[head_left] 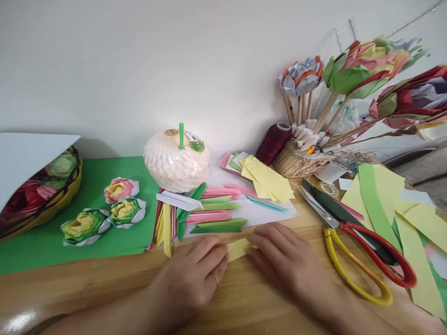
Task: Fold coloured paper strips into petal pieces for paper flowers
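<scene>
A small yellow paper strip [237, 250] lies at the table's front, between my two hands. My left hand [197, 274] has its fingers curled together over the strip's left end. On the right end press the bent fingers of my right hand [288, 260], slightly blurred. Both ends of the strip are hidden under my fingers. Just beyond are folded paper pieces: green ones [219, 226], pink ones [209, 217], yellow ones [167, 225] and a white one [179, 200]. A fan of flat yellow strips [268, 179] rests farther back.
Scissors [340, 225] with red and yellow handles lie right of my right hand, among yellow paper pieces [380, 186]. Paper flowers [122, 211] sit on green sheets [139, 242] at left, near a basket [75, 181]. A white coconut [176, 163] and purple thread spool [274, 142] stand behind.
</scene>
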Demonstrator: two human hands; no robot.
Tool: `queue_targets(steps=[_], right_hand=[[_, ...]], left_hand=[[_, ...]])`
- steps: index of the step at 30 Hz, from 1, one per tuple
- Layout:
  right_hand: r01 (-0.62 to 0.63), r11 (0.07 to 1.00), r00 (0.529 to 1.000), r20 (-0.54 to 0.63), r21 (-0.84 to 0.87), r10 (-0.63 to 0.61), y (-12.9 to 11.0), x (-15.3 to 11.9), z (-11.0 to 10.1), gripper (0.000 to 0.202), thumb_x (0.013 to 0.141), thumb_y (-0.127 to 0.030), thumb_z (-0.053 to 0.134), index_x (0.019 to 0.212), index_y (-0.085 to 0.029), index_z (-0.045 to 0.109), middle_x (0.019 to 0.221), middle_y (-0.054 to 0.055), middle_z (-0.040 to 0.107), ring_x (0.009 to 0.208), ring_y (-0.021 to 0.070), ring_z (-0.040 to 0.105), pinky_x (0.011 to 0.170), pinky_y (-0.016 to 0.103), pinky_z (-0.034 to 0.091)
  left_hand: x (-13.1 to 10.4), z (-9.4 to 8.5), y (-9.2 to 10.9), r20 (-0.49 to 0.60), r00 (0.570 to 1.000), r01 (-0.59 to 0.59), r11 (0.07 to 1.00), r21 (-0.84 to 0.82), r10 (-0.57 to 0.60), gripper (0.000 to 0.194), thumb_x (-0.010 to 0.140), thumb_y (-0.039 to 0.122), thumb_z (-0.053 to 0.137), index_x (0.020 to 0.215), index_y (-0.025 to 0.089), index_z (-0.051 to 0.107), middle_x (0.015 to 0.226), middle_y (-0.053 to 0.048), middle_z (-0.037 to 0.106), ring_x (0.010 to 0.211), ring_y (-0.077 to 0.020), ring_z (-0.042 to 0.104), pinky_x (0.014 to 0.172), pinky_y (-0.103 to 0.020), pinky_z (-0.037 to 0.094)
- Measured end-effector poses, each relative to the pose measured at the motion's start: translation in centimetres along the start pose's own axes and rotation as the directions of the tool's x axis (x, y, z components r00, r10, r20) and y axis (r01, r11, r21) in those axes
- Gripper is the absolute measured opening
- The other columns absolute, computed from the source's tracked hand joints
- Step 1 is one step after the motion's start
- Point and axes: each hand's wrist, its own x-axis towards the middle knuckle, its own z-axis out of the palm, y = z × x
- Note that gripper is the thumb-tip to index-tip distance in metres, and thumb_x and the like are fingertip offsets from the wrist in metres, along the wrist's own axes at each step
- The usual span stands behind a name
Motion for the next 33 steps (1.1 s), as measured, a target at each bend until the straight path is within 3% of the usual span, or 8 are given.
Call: queue_targets(steps=[3, 8, 12, 16, 33], right_hand=[[0.157, 0.987, 0.987, -0.013, -0.034, -0.157, -1.3, -0.2, -0.2, 0.022, 0.095, -0.017, 0.045, 0.107, -0.011, 0.063, 0.101, 0.008, 0.071, 0.097, 0.0198, 0.064, 0.085, 0.032, 0.051], [0.198, 0.953, 0.976, 0.134, -0.231, -0.170, -2.9, -1.0, 0.2, 0.040, 0.097, -0.037, 0.041, 0.116, -0.008, 0.062, 0.123, 0.010, 0.063, 0.113, 0.0224, 0.058, 0.091, 0.032, 0.048], [0.243, 0.921, 0.964, 0.181, -0.304, -0.194, -2.8, -1.4, 0.5, 0.059, 0.091, -0.056, 0.041, 0.116, -0.007, 0.061, 0.124, 0.014, 0.062, 0.114, 0.0231, 0.057, 0.089, 0.031, 0.047], [0.247, 0.915, 0.960, 0.209, -0.318, -0.186, -2.6, -1.5, 0.7, 0.067, 0.089, -0.064, 0.037, 0.117, -0.009, 0.061, 0.126, 0.014, 0.060, 0.116, 0.0215, 0.054, 0.091, 0.029, 0.043], [0.270, 0.926, 0.940, 0.283, -0.264, -0.193, -1.2, -1.6, -0.8, 0.077, 0.085, -0.071, 0.034, 0.126, -0.009, 0.054, 0.134, 0.011, 0.054, 0.125, 0.0227, 0.044, 0.093, 0.039, 0.039]], left_hand=[[-0.1, -0.1, 0.1, -0.001, 0.999, -0.035, 0.997, 0.069, 0.035, 0.036, 0.097, 0.008, 0.031, 0.091, 0.006, 0.067, 0.089, -0.009, 0.070, 0.091, -0.0210, 0.062, 0.081, -0.032, 0.050], [-0.9, -0.3, 0.7, 0.055, 0.996, -0.077, 0.983, 0.164, 0.069, 0.038, 0.095, 0.006, 0.028, 0.099, 0.003, 0.066, 0.102, -0.013, 0.071, 0.098, -0.0237, 0.065, 0.085, -0.033, 0.048], [-1.3, -0.6, 1.0, 0.100, 0.993, -0.086, 0.975, 0.203, 0.067, 0.039, 0.093, 0.005, 0.028, 0.102, 0.004, 0.066, 0.105, -0.013, 0.070, 0.101, -0.0240, 0.065, 0.088, -0.032, 0.046], [-1.5, -0.8, 1.0, 0.124, 0.991, -0.074, 0.976, 0.207, 0.049, 0.037, 0.091, 0.006, 0.030, 0.105, 0.004, 0.065, 0.109, -0.012, 0.070, 0.103, -0.0236, 0.064, 0.089, -0.031, 0.046], [-1.8, -0.7, 0.8, 0.140, 0.989, -0.063, 0.983, 0.170, 0.039, 0.035, 0.090, 0.007, 0.034, 0.106, 0.004, 0.065, 0.111, -0.013, 0.068, 0.109, -0.0249, 0.061, 0.094, -0.034, 0.044]])
